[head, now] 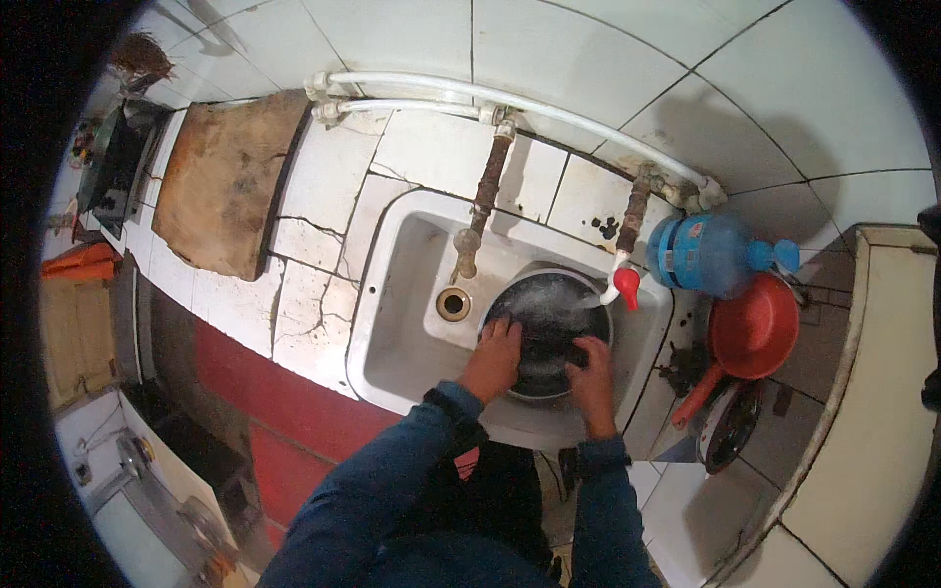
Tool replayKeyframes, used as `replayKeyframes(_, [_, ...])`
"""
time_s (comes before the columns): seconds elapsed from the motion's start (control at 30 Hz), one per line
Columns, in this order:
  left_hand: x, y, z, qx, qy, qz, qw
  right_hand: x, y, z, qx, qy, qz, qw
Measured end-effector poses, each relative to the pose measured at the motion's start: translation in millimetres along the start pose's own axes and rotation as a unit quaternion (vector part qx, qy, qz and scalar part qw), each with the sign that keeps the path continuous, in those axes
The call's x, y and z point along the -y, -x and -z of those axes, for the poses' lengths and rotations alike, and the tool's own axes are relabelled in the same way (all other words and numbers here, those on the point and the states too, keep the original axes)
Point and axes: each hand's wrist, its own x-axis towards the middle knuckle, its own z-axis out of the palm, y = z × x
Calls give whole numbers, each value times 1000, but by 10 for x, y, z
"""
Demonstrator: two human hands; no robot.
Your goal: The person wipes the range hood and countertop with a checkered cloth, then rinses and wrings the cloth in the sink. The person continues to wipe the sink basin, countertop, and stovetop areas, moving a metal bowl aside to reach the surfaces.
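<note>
A round basin (607, 331) with a pale rim sits in the right part of a white sink (397, 397). Its inside is dark and wet; I cannot tell dark material from dark water there. My left hand (496, 360) reaches over the basin's near left side, fingertips on the dark contents (540, 360). On the right side my right hand (594, 375) has its fingers bent down at the same contents. Whether either hand grips something is hidden. Water runs from a tap with a red handle (627, 287) into the basin.
Left of the basin are the drain hole (453, 303) and a second, rusty tap (474, 235). A large blue plastic bottle (695, 255) lies right of the sink, beside a red dipper (757, 327) and an enamel dish (728, 426). A worn wooden board (228, 184) rests on the left counter.
</note>
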Motion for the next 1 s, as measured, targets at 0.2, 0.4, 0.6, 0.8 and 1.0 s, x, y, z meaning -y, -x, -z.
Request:
replayKeyframes(0.2, [154, -231, -558, 81, -30, 141, 986, -474, -381, -644, 235, 80, -99, 964])
replayKeyframes(0.4, [314, -138, -360, 45, 29, 92, 994, 614, 90, 849, 6, -342, -234, 910])
replayKeyframes(0.6, [287, -68, 546, 42, 81, 62, 994, 1611, 855, 1889, -179, -402, -9, 898])
replayKeyframes(0.8, [-116, 115, 1114, 97, 299, 130, 940, 1566, 845, 1844, -18, -359, -58, 931])
replayKeyframes(1.0, [-34, 78, 713, 115, 210, 178, 955, 755, 123, 311, 123, -194, -126, 965])
